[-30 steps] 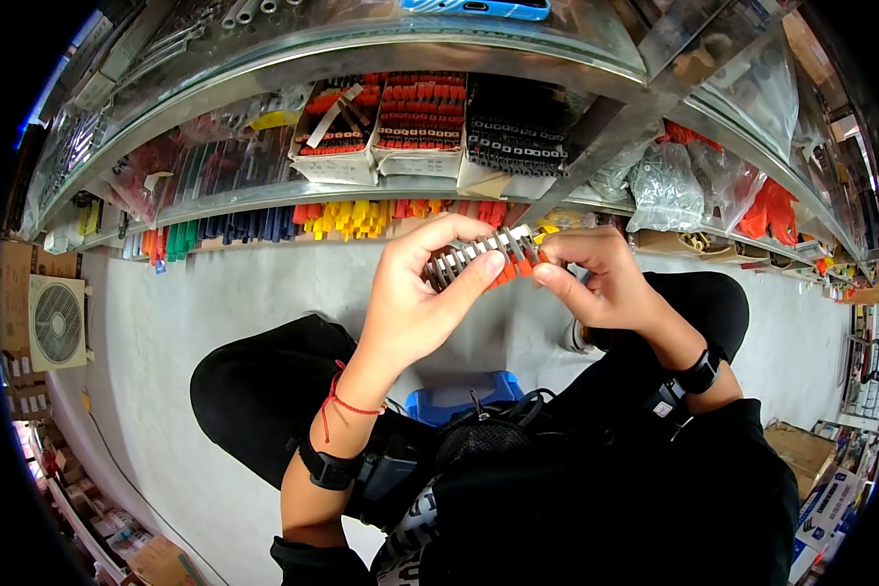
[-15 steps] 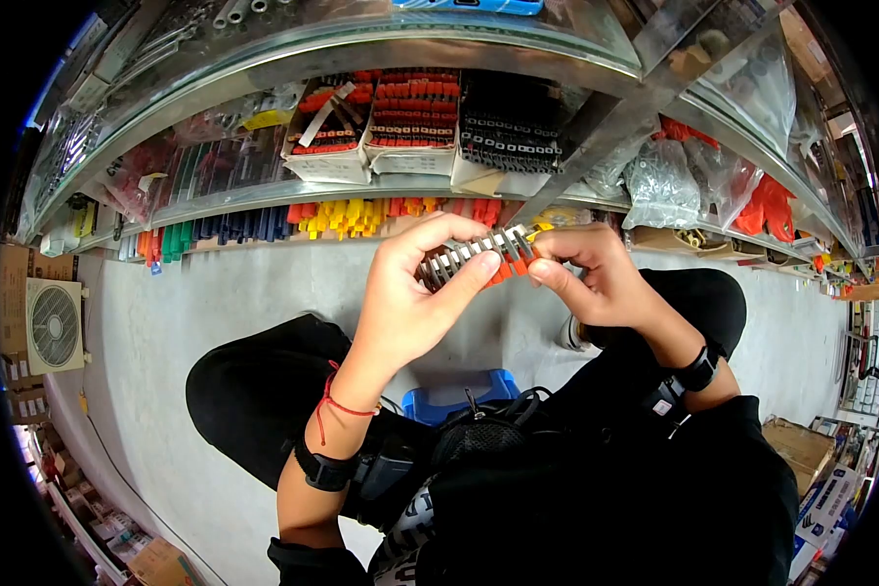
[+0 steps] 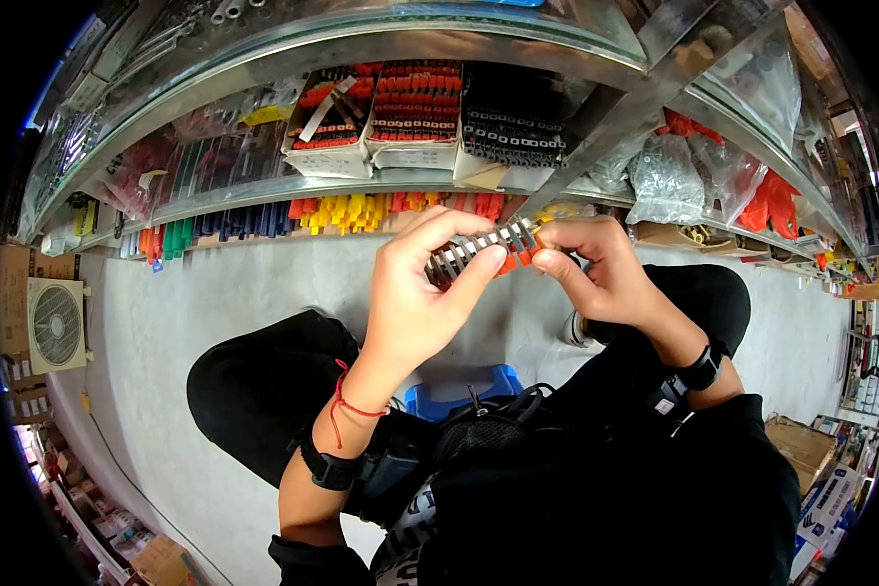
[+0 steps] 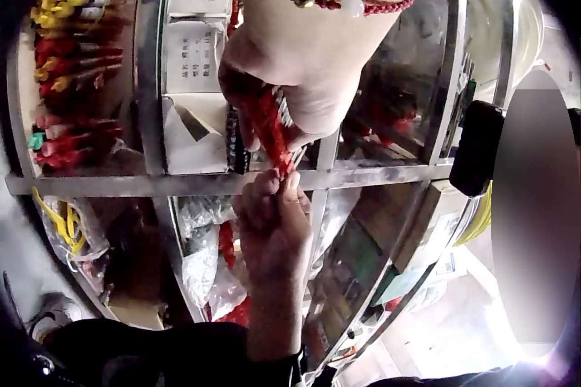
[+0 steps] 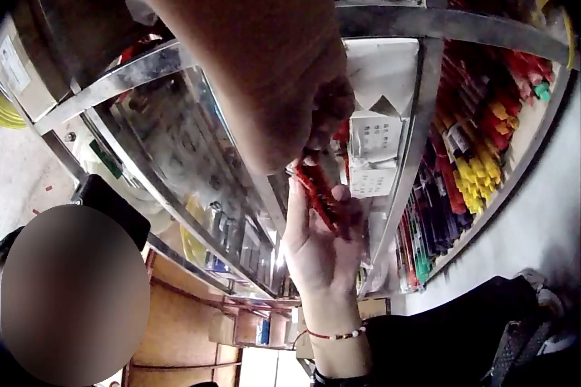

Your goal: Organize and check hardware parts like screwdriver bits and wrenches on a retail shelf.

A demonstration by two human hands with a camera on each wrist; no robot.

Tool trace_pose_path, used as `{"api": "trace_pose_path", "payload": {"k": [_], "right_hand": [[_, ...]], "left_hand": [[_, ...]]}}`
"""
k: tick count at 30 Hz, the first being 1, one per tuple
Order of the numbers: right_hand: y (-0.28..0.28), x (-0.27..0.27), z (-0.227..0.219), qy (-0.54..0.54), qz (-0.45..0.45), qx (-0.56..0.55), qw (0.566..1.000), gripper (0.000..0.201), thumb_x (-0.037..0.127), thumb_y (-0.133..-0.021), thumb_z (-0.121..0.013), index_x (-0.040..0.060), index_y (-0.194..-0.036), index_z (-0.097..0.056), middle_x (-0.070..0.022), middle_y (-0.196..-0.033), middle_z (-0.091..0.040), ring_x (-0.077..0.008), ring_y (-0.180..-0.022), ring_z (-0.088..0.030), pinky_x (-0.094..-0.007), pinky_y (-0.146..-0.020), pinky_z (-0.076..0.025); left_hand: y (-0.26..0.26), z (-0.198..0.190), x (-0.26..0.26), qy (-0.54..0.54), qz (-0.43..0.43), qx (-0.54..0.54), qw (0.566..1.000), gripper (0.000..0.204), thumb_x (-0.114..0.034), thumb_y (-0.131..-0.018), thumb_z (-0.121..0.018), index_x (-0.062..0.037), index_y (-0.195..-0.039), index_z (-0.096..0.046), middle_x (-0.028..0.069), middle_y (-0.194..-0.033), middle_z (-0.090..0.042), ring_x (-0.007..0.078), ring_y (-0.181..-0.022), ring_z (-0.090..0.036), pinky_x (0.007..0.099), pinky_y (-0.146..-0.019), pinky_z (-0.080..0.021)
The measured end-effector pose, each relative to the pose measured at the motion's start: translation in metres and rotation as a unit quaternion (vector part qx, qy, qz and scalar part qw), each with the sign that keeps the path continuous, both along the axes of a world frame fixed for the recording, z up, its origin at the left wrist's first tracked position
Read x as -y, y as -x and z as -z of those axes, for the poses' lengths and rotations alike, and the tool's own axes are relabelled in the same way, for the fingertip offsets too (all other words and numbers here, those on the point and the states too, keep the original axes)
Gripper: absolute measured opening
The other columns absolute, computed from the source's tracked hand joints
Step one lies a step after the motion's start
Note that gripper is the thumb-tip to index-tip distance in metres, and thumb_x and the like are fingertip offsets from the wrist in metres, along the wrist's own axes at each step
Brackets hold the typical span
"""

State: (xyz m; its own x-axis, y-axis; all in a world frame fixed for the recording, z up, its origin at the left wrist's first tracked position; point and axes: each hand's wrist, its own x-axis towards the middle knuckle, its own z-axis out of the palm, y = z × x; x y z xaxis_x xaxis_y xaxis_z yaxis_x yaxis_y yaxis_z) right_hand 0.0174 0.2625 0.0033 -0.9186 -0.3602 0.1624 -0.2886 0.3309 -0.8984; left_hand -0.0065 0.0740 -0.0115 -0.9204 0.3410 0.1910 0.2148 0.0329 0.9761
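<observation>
A row of red-and-silver clips [image 3: 469, 252], packed side by side, is held up above the floor in the head view. My left hand [image 3: 412, 303] grips the row, fingers round its far side and thumb along the near side. At the row's right end, the thumb and index finger of my right hand [image 3: 604, 278] pinch a red part. In the left wrist view, the red side of the clips [image 4: 272, 128] runs down between both hands. The right wrist view shows the red clips [image 5: 318, 195] lying along my left palm.
A metal-framed glass shelf stands ahead, with boxes of red clips [image 3: 415, 122] and black clips [image 3: 513, 132]. Yellow pieces [image 3: 347, 213] line the lower shelf, and plastic bags [image 3: 666, 186] sit right. A blue stool [image 3: 459, 389] is below, and a fan unit [image 3: 57, 322] stands left.
Both hands keep their hold on the row of clips, with only slight finger movement at its right end. The head view has shifted a little.
</observation>
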Motion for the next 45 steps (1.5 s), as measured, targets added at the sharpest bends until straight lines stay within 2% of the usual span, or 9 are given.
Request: {"api": "trace_pose_path", "payload": {"k": [18, 24, 30, 33, 35, 37, 39, 43, 45], "right_hand": [[0.0, 0.0, 0.001, 0.015, 0.011, 0.027, 0.999, 0.011, 0.007, -0.081, -0.056, -0.0039, -0.079, -0.055, -0.0058, -0.055, -0.043, -0.01, -0.051, -0.036, -0.0259, -0.048, -0.032], [0.001, 0.001, 0.002, 0.029, 0.016, 0.028, 0.999, 0.015, 0.011, -0.082, -0.056, -0.0024, -0.075, -0.054, -0.0038, -0.054, -0.043, -0.0081, -0.051, -0.037, -0.0245, -0.047, -0.032], [0.007, -0.007, -0.003, -0.083, -0.029, 0.034, 0.996, 0.026, 0.019, -0.084, -0.056, 0.0003, -0.068, -0.048, -0.0019, -0.051, -0.038, -0.007, -0.046, -0.034, -0.0234, -0.042, -0.028], [0.007, -0.011, -0.003, -0.072, -0.07, 0.072, 0.992, 0.021, 0.017, -0.085, -0.052, -0.0036, -0.087, -0.053, -0.0039, -0.068, -0.047, -0.0096, -0.061, -0.04, -0.0255, -0.058, -0.035], [0.007, -0.005, 0.005, -0.04, -0.04, 0.031, 0.998, 0.022, 0.019, -0.084, -0.055, -0.0015, -0.077, -0.051, -0.0019, -0.058, -0.042, -0.0074, -0.053, -0.037, -0.0241, -0.049, -0.032], [0.005, -0.001, 0.007, 0.007, -0.02, 0.045, 0.999, 0.023, 0.02, -0.085, -0.055, -0.0009, -0.074, -0.051, -0.0005, -0.055, -0.042, -0.0061, -0.052, -0.037, -0.0232, -0.047, -0.032], [0.005, 0.001, 0.002, 0.069, -0.01, 0.113, 0.991, 0.021, 0.018, -0.085, -0.054, -0.0016, -0.078, -0.053, 0.0002, -0.06, -0.044, -0.0057, -0.057, -0.039, -0.0228, -0.052, -0.034], [0.004, 0.001, -0.002, 0.088, 0.014, 0.099, 0.991, 0.02, 0.017, -0.087, -0.052, -0.0022, -0.084, -0.055, 0.001, -0.068, -0.047, -0.0057, -0.065, -0.04, -0.0222, -0.058, -0.036], [0.005, -0.002, 0.0, 0.093, 0.008, 0.105, 0.99, 0.021, 0.018, -0.087, -0.051, -0.0019, -0.086, -0.055, 0.0014, -0.07, -0.048, -0.0056, -0.065, -0.041, -0.0214, -0.059, -0.036]], "left_hand": [[-0.002, 0.001, -0.003, -0.028, 0.003, 0.03, 0.999, 0.013, -0.005, -0.073, -0.064, 0.0005, -0.084, -0.058, 0.0046, -0.073, -0.055, 0.0111, -0.069, -0.051, 0.0221, -0.065, -0.04], [-0.001, 0.004, -0.002, -0.021, 0.005, 0.019, 1.0, 0.013, -0.006, -0.074, -0.064, 0.0002, -0.084, -0.059, 0.0044, -0.073, -0.056, 0.0109, -0.07, -0.052, 0.0223, -0.065, -0.04], [-0.002, 0.006, -0.002, -0.065, 0.011, 0.096, 0.993, 0.013, -0.006, -0.076, -0.064, 0.0, -0.086, -0.058, 0.0011, -0.076, -0.057, 0.0058, -0.068, -0.05, 0.0193, -0.061, -0.04], [-0.002, 0.005, -0.002, -0.081, 0.024, 0.122, 0.989, 0.012, -0.006, -0.077, -0.063, 0.0003, -0.086, -0.058, -0.0005, -0.077, -0.056, 0.0032, -0.067, -0.05, 0.0175, -0.059, -0.041], [-0.002, 0.006, -0.002, -0.084, 0.031, 0.13, 0.987, 0.013, -0.006, -0.078, -0.063, 0.0004, -0.088, -0.058, -0.0003, -0.079, -0.057, 0.0029, -0.068, -0.05, 0.0172, -0.059, -0.042], [-0.002, 0.007, -0.001, -0.084, 0.041, 0.14, 0.986, 0.016, -0.006, -0.078, -0.063, 0.0005, -0.092, -0.058, 0.0011, -0.082, -0.058, 0.0037, -0.071, -0.052, 0.0177, -0.061, -0.043], [-0.001, 0.002, -0.002, -0.1, 0.036, 0.127, 0.986, 0.022, -0.007, -0.078, -0.063, 0.0002, -0.098, -0.056, 0.0025, -0.087, -0.059, 0.0051, -0.074, -0.054, 0.0184, -0.064, -0.044], [0.002, -0.002, 0.0, -0.1, 0.034, 0.111, 0.988, 0.035, -0.01, -0.078, -0.064, -0.0007, -0.11, -0.052, 0.0045, -0.095, -0.059, 0.0079, -0.08, -0.057, 0.0195, -0.068, -0.045], [0.003, -0.003, 0.001, -0.094, 0.035, 0.119, 0.988, 0.036, -0.011, -0.077, -0.065, -0.0008, -0.109, -0.051, 0.0039, -0.094, -0.059, 0.007, -0.078, -0.056, 0.0192, -0.068, -0.044]]}}
